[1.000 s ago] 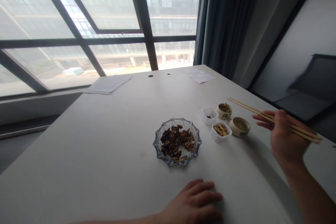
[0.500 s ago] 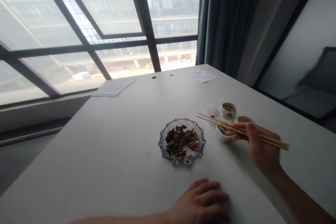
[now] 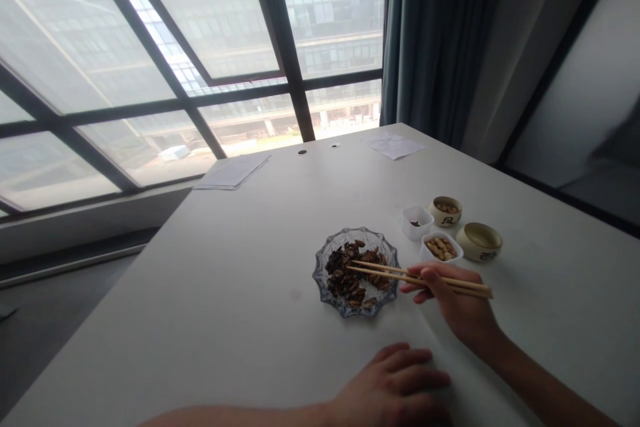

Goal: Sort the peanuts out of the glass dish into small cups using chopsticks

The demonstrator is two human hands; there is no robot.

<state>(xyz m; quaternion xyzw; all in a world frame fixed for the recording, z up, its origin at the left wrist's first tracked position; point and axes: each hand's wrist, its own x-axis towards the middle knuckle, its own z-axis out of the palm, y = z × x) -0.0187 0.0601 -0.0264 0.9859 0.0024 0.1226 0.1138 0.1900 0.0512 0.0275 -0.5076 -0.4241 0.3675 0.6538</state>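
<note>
My right hand (image 3: 457, 300) grips a pair of wooden chopsticks (image 3: 425, 278), their tips over a scalloped glass bowl (image 3: 325, 297). Dark brown pieces (image 3: 345, 273), which look like seeds or nuts in shells, lie in the bowl. Whether the tips pinch one, I cannot tell. Palm down on the table near the front, my left hand (image 3: 395, 380) rests with its fingers apart and nothing in it. Just beyond my right hand stands a white plastic cup of peanuts (image 3: 441, 250). Behind that is another white cup (image 3: 417, 223) with a few dark bits inside.
A cream ceramic cup (image 3: 445, 212) with small pieces in it stands behind the plastic cups. A second ceramic cup (image 3: 480, 241) sits to the right. Papers (image 3: 233, 172) lie at the far left of the white table (image 3: 225, 293), and more sheets (image 3: 395, 145) at its far end.
My right hand has moved left and slightly down with the chopsticks, from above the cups to the glass bowl. The peanut cup is now uncovered to view. My left hand stays on the table.
</note>
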